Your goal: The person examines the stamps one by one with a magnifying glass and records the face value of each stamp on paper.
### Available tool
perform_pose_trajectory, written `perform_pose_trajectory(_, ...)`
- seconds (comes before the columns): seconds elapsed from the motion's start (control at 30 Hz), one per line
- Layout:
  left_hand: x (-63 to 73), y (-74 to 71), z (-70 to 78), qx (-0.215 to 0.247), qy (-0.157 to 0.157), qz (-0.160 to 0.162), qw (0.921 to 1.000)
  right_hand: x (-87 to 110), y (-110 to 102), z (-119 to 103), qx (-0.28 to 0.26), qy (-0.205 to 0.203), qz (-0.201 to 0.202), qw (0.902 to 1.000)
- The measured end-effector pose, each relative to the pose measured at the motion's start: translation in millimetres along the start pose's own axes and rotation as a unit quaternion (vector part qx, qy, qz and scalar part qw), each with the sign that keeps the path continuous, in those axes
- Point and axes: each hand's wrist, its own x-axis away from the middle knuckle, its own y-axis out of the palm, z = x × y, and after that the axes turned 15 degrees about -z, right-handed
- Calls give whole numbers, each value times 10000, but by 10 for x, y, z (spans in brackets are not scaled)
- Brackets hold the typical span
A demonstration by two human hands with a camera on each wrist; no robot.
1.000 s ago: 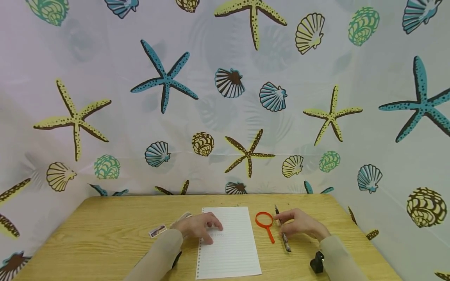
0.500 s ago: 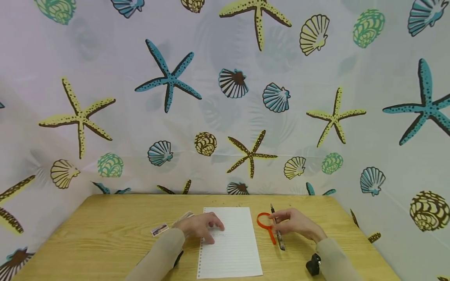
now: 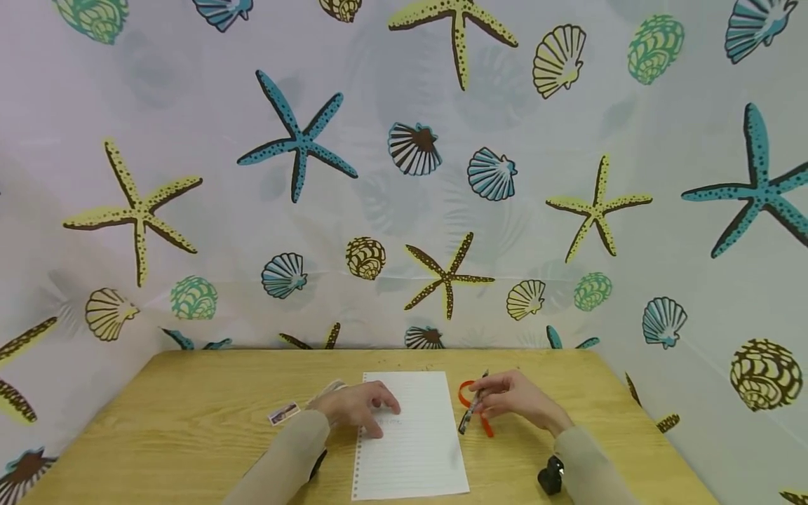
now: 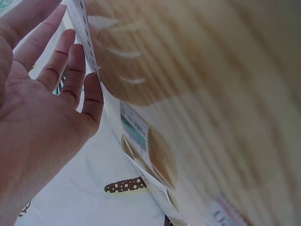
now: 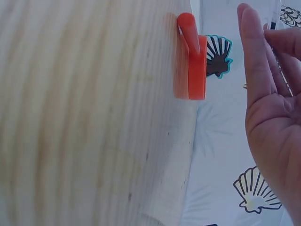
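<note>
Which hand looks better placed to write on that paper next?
Probably the right hand: it holds the pen, near the right edge of the paper. The left hand holds no pen; it touches the paper's left side, perhaps steadying it.

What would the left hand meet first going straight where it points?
Across the paper, the left hand would probably meet the pen first; the pen's height is unclear, so maybe the magnifier.

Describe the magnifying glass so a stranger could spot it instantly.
On the wooden table, find the lined paper. Just right of it, partly hidden by the right hand, lies the magnifying glass. Bright red-orange and round-headed, it stands apart from the slim pen that hand holds.
</note>
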Motion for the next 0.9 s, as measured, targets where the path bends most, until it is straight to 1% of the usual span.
perform_pose_trajectory(0.13, 0, -10, -16, 51, -28, 4, 10000, -80, 47, -22, 223, 19, 29, 9997)
perform_pose_trajectory(0.3, -3, -21, -6, 68, -49, -4, 10000, -196, 138, -78, 351, 10, 98, 9993)
perform_pose_trajectory(0.4, -11, -19, -4, 40, -63, -10, 10000, -249, 203, -114, 275, -22, 112, 9996)
perform_pose_trajectory(0.53, -24, -7, -13, 39, -70, -47, 10000, -288, 284, -163, 358, -190, 23, 9992)
perform_pose_trajectory(0.63, -28, -2, -18, 35, -72, -49, 10000, -321, 321, -192, 483, -390, -9, 9981)
perform_pose_trajectory(0.8, -33, -1, -10, 6, -86, -18, 10000, -394, 373, -194, 370, -624, -98, 9973)
perform_pose_trajectory(0.9, -31, -3, -2, -20, -101, -6, 9999, -440, 413, -192, 282, -657, -148, 9973)
